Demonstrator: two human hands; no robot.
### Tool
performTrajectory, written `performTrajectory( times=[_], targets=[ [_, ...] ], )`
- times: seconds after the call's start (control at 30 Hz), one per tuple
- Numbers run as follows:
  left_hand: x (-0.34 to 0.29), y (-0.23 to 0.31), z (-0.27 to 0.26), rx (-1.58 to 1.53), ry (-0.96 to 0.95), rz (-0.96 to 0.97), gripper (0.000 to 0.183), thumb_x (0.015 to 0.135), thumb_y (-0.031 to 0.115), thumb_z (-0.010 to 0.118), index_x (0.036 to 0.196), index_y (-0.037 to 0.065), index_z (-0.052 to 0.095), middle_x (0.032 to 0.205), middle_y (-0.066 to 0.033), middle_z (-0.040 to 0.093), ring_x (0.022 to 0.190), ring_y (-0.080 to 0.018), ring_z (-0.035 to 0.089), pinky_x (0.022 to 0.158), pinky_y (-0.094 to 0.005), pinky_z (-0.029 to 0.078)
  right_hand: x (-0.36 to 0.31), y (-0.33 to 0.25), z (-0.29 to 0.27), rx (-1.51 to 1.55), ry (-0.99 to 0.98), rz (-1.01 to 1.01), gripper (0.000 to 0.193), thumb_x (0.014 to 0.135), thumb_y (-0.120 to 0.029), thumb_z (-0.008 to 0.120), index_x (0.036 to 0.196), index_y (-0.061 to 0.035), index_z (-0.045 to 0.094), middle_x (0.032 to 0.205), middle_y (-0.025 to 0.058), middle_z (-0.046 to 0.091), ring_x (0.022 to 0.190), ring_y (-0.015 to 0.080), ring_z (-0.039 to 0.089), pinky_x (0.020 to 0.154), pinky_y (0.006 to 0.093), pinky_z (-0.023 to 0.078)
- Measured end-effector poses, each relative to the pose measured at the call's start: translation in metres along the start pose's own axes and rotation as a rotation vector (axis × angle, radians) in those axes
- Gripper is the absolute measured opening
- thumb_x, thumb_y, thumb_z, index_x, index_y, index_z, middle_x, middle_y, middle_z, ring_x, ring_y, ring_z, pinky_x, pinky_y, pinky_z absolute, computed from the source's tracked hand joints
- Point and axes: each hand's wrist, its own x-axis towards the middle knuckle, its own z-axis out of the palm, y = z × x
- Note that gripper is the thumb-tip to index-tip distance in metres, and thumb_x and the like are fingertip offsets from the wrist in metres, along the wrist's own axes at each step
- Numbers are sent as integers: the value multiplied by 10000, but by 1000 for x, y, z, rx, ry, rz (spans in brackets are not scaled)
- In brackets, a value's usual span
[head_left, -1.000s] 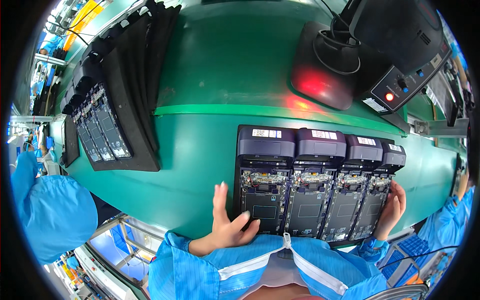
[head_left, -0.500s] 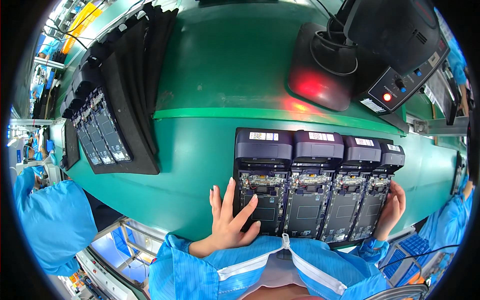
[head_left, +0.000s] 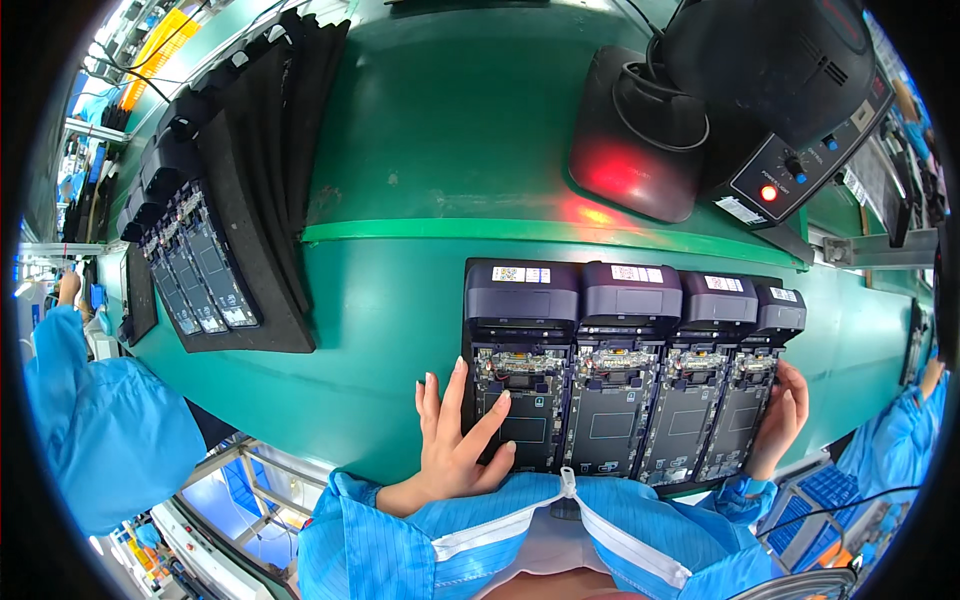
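In front of me lies a black tray (head_left: 468, 340) with a row of several handheld devices. Each has a dark purple head with a white code label and an exposed circuit board below it. My left hand (head_left: 455, 450) is at the tray's left side, fingers spread. Its fingertips rest along the edge and on the leftmost device (head_left: 520, 425). Around the right edge curl the fingers of my right hand (head_left: 782, 420), beside the rightmost device (head_left: 738, 425). The undersides of both hands are hidden.
A stack of black foam trays (head_left: 255, 240) with similar devices (head_left: 205, 265) stands at the left. Beyond a green ridge (head_left: 540, 232) are a black scanner stand (head_left: 630, 170) glowing red and a control box (head_left: 790, 175). A co-worker's blue sleeve (head_left: 110, 430) is at the left.
The view has shifted slightly. My hands keep their places on the tray. At the left, the co-worker's arm has moved, and a raised hand now shows.
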Motion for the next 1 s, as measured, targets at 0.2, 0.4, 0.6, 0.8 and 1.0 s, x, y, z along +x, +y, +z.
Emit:
performTrajectory(
  times=[0.2, 0.4, 0.6, 0.8, 1.0],
  targets=[
    [0, 1, -1, -7, 1, -4, 484, 640, 221, 639, 1110, 145, 553, 1296, -304, 251, 1166, -527, 213, 924, -618, 128, 0, 2, -3, -9, 10, 8, 261, 795, -146, 476, 975, 36, 526, 1068, 131, 515, 982, 171, 465, 815, 241, 344],
    [-2, -1, -6, 47, -44, 87, 435, 626, 169, 612, 1050, 74, 589, 1253, -397, 215, 1220, -479, 194, 959, -606, 12, 0, -2, 3, 19, 13, 14, 250, 794, -143, 477, 961, 37, 526, 1061, 140, 514, 979, 178, 465, 825, 251, 344],
    [-4, -6, -2, 41, 26, 136, 428, 640, 220, 631, 1045, 89, 594, 1250, -383, 243, 1216, -499, 165, 935, -633, 45, 0, -6, 7, 17, -3, -6, 249, 784, -129, 467, 956, 43, 523, 1056, 151, 513, 968, 187, 473, 830, 260, 344],
    [0, -3, -2, -7, 51, 109, 528, 633, 196, 644, 1126, 60, 513, 1236, -421, 203, 1205, -515, 172, 936, -636, 27, 1, -9, 11, 28, -17, -23, 250, 761, -97, 442, 947, 47, 528, 1053, 154, 517, 947, 185, 488, 795, 251, 356],
    [1, -3, 1, -52, 87, 125, 645, 657, 189, 632, 1239, 73, 380, 1245, -412, 196, 1199, -530, 164, 931, -638, 30, 1, -10, 8, 17, -11, 2, 251, 749, -87, 453, 951, 36, 536, 1062, 138, 522, 958, 169, 486, 796, 230, 348]
  ],
)
